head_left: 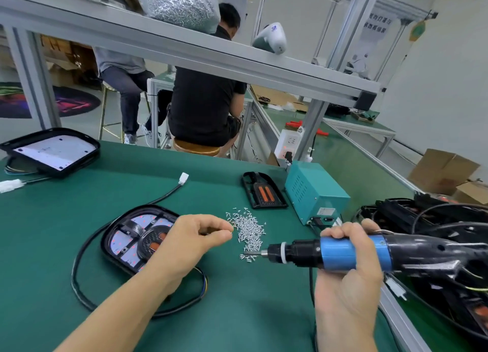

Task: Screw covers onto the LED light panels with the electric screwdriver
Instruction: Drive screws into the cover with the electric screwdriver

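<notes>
On the green bench mat, just right of the black LED light panel with its fitted cover [137, 239], a loose heap of tiny silver screws [249, 231] is being picked from. Light, slippery and easily dropped, 1 screw appears pinched by the left hand [196, 237] at fingertips. The blue-barrelled electric screwdriver [340, 251], rigid and heavier, is gripped around its barrel by the right hand [348, 259].

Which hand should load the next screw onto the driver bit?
Left. The left hand already pinches at the edge of the screw pile, close to the bit. The right hand is wrapped around the electric screwdriver.
</notes>
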Demonstrator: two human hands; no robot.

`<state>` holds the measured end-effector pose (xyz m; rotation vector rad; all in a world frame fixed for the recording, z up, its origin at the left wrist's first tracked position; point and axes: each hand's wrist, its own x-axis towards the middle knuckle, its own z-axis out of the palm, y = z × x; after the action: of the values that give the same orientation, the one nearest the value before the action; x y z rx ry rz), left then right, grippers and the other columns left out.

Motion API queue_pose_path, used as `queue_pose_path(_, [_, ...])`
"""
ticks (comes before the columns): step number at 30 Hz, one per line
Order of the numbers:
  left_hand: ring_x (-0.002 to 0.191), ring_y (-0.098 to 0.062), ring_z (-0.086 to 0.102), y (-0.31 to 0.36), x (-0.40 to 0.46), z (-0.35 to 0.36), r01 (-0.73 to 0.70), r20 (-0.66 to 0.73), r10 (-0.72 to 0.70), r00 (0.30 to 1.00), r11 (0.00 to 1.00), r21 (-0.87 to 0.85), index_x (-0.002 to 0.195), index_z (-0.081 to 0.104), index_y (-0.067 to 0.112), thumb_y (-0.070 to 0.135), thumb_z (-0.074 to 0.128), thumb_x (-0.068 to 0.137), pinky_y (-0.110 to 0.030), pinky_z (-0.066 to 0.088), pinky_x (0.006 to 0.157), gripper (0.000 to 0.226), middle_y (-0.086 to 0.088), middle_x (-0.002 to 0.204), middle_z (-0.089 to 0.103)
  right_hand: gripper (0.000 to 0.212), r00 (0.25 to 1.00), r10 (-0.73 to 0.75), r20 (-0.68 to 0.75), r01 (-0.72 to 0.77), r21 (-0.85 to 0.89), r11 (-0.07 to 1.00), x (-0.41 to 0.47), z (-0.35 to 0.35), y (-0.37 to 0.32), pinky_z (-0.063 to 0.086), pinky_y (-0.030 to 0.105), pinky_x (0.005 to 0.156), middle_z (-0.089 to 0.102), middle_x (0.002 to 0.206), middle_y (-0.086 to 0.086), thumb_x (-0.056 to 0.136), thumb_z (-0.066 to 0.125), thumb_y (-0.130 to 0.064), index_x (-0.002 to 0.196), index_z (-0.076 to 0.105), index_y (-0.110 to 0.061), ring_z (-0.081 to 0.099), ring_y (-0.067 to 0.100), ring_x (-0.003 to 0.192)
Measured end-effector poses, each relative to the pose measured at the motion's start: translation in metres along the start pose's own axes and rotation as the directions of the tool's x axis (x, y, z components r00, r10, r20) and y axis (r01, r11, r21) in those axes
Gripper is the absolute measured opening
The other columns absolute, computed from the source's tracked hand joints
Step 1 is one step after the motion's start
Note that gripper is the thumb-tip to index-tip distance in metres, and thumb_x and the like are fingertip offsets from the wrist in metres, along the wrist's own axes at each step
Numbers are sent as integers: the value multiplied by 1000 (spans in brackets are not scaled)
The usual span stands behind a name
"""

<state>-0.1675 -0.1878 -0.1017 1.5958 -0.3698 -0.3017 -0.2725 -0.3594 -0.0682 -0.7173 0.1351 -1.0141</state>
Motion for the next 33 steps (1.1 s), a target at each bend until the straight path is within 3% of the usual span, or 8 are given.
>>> queue_pose_path(5, [75, -7, 66, 2, -22, -18, 111, -1, -117, 993, 944, -311, 82, 72, 8, 3, 70, 75, -19, 48, 79, 9, -8, 83, 74, 31, 993, 82, 88, -94, 150, 984, -11, 30, -3, 51, 20, 71, 51, 65, -9, 62, 69, -13, 85, 53, -26, 53, 6, 59])
queue_pose_path(10, [65, -6, 65, 4, -35, -30, 104, -10, -121, 993, 890, -444, 85, 70, 3, 10, 69, 64, -11, 50, 63, 22, -8, 78, 73, 34, 986, 116, 121, -132, 143, 981, -20, 47, 5, 51, 20, 70, 52, 65, -10, 60, 71, -14, 87, 53, -25, 53, 6, 59])
queue_pose_path(14, [66, -6, 64, 2, -40, -39, 105, -15, -124, 992, 894, -436, 86, 70, 3, 3, 67, 73, -13, 49, 65, 13, -7, 78, 73, 32, 979, 124, 159, -148, 152, 977, -26, 56, 11, 52, 21, 70, 53, 66, -9, 62, 70, -13, 87, 54, -25, 54, 6, 59])
queue_pose_path(22, [77, -17, 58, 0, -47, -48, 79, -36, -105, 994, 898, -433, 77, 75, 9, 16, 72, 60, -29, 45, 77, 19, -10, 81, 72, 27, 976, 142, 164, -165, 139, 976, -35, 67, 20, 52, 21, 69, 53, 65, -9, 66, 67, -11, 87, 55, -24, 54, 6, 58])
queue_pose_path(28, [72, -15, 64, -1, -48, -60, 47, -23, -61, 998, 913, -405, 79, 75, 8, 16, 71, 64, -20, 52, 71, 17, -15, 83, 72, 25, 972, 157, 177, -184, 151, 971, -40, 73, 26, 52, 21, 68, 53, 64, -9, 68, 65, -10, 85, 54, -24, 54, 6, 58])
queue_pose_path(33, [74, -17, 68, -4, -50, -76, -12, -5, 11, 1000, 968, -251, 78, 75, 13, 9, 70, 77, -13, 49, 70, 7, -14, 82, 74, 27, 961, 186, 205, -212, 115, 971, -43, 76, 33, 50, 20, 68, 52, 65, -8, 66, 67, -11, 86, 53, -23, 53, 7, 58])
